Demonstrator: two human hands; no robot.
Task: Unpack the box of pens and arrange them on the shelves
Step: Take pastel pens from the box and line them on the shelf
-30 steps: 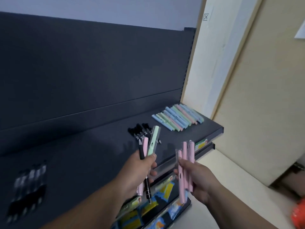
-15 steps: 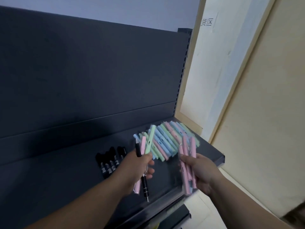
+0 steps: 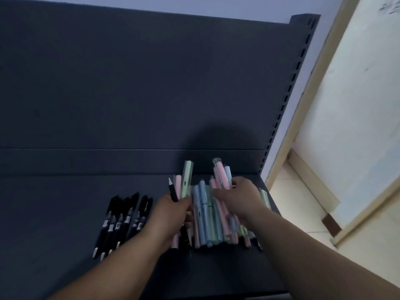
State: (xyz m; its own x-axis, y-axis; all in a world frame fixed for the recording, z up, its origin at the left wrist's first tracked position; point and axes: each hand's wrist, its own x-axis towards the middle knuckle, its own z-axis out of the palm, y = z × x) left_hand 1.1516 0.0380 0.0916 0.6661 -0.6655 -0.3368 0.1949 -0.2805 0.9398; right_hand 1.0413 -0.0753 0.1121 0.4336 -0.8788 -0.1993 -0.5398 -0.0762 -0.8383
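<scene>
Pastel pens [image 3: 205,221] lie at five o'clock on the shelf [image 3: 65,213]. Our right hand [image 3: 238,198], fingers curled round its pink bunch [image 3: 219,176], has dropped onto them (left hand [image 3: 171,213] grips three pens [image 3: 184,182]), so placing looks next.

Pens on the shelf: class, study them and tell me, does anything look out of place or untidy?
One black pen sits among pastel pens in the left hand, though the black pens lie apart from the pastel pile on the shelf. That pile is uneven, its ends unaligned.
</scene>
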